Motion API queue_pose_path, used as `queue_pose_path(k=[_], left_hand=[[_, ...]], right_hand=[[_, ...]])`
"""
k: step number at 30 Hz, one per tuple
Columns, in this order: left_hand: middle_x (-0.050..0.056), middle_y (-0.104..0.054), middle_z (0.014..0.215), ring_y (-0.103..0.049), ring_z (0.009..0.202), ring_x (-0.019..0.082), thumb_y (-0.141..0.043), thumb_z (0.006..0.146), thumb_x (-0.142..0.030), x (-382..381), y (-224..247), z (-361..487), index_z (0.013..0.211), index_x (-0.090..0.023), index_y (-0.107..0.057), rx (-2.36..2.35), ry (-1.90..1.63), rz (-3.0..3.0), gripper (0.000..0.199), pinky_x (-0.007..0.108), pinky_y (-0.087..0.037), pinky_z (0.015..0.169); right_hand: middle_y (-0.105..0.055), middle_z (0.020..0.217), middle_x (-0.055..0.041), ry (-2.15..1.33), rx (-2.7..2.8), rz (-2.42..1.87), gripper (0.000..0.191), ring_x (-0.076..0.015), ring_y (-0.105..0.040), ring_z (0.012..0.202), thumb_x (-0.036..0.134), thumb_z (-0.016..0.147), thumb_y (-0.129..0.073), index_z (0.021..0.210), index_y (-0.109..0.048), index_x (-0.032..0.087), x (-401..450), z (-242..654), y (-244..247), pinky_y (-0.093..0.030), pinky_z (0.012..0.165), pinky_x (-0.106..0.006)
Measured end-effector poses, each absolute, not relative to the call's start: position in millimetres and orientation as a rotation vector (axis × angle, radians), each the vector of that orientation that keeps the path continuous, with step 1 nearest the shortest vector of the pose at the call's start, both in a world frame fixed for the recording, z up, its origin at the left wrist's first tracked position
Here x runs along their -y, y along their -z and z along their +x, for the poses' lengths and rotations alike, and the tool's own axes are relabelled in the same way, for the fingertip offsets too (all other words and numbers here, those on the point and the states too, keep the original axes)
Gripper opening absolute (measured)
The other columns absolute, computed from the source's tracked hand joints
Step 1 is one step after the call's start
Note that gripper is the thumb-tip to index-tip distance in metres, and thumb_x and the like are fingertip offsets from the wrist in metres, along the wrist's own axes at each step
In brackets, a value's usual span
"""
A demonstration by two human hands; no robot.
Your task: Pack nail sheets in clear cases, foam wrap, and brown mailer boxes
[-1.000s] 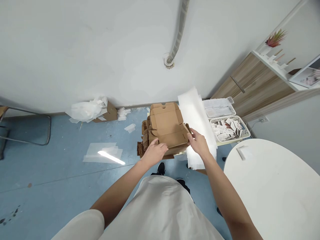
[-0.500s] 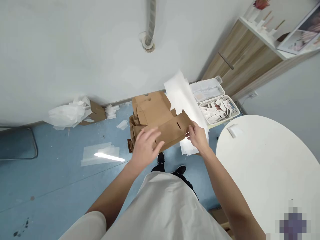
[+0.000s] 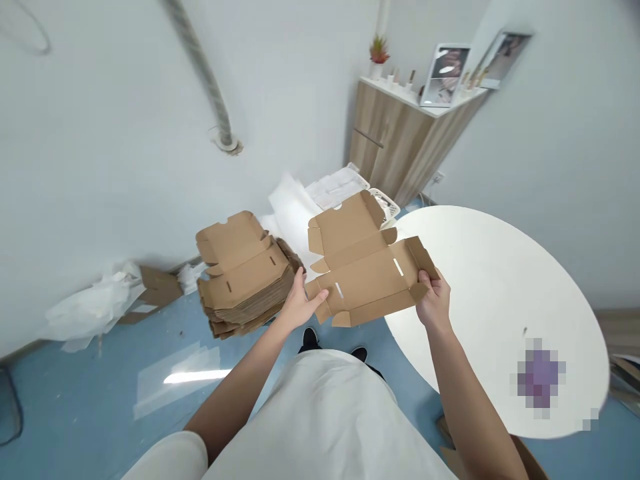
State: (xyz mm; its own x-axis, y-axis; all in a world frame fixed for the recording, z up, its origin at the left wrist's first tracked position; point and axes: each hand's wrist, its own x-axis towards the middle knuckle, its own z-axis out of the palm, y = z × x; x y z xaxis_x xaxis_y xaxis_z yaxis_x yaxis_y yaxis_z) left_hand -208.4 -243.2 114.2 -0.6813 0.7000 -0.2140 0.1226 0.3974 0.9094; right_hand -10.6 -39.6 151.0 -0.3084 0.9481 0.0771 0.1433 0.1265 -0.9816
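A flat die-cut cardboard box blank [image 3: 367, 270] with two slots and several flaps is held up in front of me. My right hand [image 3: 434, 300] grips its right end flap, thumb on top. At its left end is my left hand [image 3: 299, 303], with fingers stretched and spread; the thumb overlaps the corner of the blank, while the fingertips show beside its edge. Just left of that hand stands a stack of similar flat box blanks [image 3: 240, 267]. White sheets [image 3: 291, 207] lie behind the stack and the held blank, partly hidden by them.
A round white table [image 3: 480, 267] stands to the right. White baskets [image 3: 387, 203] sit beyond the held blank, before a wooden cabinet [image 3: 380, 140]. Crumpled white wrapping [image 3: 95, 303] and a cardboard box [image 3: 157, 293] lie along the wall at left. A blurred purple patch covers something on the table.
The blank has come off the stack and moved right, held by my right hand. My left hand has left the top of the stack for the blank's left end. The view has turned right.
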Motion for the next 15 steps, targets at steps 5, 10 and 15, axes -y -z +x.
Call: queue_pose_path(k=[5, 10, 15], left_hand=[[0.014, -0.054, 0.115, -0.062, 0.085, 0.019, -0.059, 0.073, -0.038, 183, -111, -153, 0.123, -0.015, -0.035, -1.518, -1.351, 0.732, 0.060, 0.036, -0.050, 0.078], [0.009, -0.060, 0.102, -0.061, 0.074, 0.014, -0.054, 0.074, -0.030, 138, -96, -103, 0.108, -0.013, -0.051, -1.491, -1.203, 0.942, 0.038, 0.028, -0.051, 0.068], [0.005, -0.059, 0.092, -0.054, 0.055, 0.009, -0.048, 0.075, -0.024, 103, -91, -76, 0.106, -0.017, -0.056, -1.714, -0.894, 1.312, 0.034, 0.024, -0.047, 0.055]], right_hand=[[-0.060, 0.094, -0.0061, -1.151, 1.322, -1.220, 0.040, -0.0163, -0.056, 0.082, 0.045, 0.078, -0.045, 0.106, -0.055, 0.018, 32, 79, -135, -0.044, 0.067, -0.028], [-0.060, 0.097, -0.0070, -1.047, 1.155, -1.343, 0.038, -0.0158, -0.056, 0.086, 0.046, 0.079, -0.046, 0.104, -0.055, 0.019, 44, 151, -112, -0.045, 0.070, -0.027], [-0.061, 0.093, -0.0058, -1.125, 0.943, -1.471, 0.040, -0.0136, -0.058, 0.073, 0.049, 0.076, -0.049, 0.102, -0.053, 0.021, 57, 198, -85, -0.047, 0.057, -0.025]])
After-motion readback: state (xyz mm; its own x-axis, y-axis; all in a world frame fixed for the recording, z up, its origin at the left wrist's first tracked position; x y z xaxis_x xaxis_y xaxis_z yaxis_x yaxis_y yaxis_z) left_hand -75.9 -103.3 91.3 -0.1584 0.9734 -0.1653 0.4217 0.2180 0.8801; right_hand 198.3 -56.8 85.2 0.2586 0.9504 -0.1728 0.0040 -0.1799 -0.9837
